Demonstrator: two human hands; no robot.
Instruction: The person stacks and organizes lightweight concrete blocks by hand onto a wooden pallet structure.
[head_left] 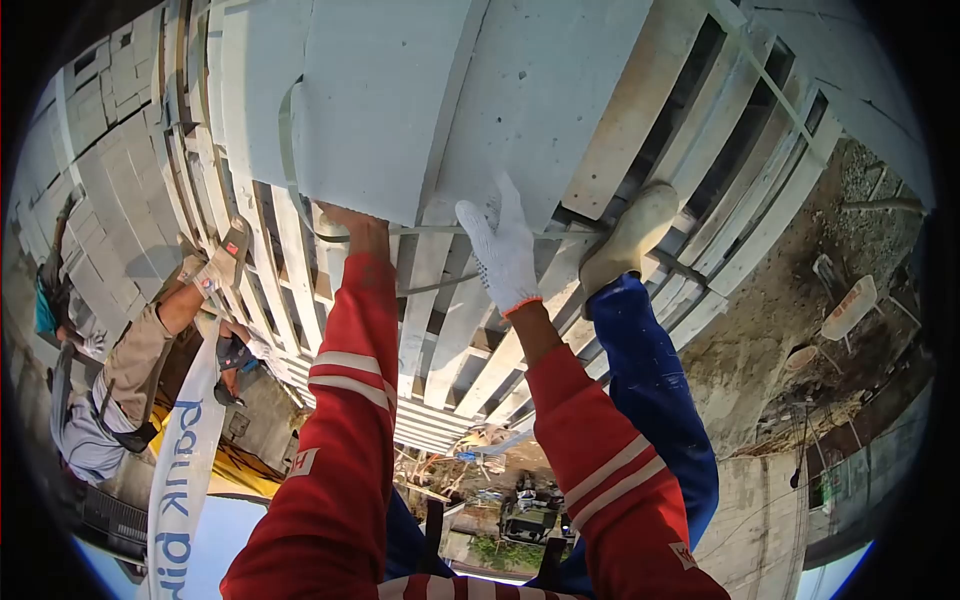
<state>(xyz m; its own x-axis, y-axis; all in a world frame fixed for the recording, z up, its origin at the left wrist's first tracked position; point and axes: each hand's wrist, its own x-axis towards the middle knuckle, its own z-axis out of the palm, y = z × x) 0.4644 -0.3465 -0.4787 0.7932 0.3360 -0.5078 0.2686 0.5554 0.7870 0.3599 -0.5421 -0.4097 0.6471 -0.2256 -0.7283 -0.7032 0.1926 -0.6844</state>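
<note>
A large pale grey block lies over the wooden slats in the upper middle. At its near end my bare left hand grips the edge, and the fingertips are hidden by the block. My right hand, in a white knitted glove with an orange cuff, has its fingers stretched out and its thumb apart. Those fingers reach against a second grey block beside the first. A flat strap runs across the slats near both hands, and a loose strap end hangs over the left block.
Gapped slats of a wooden pallet lie below me; my right boot stands on them. More grey blocks are stacked at left. Nearby are another person in shorts and a white banner. Bare ground and a wheelbarrow are at right.
</note>
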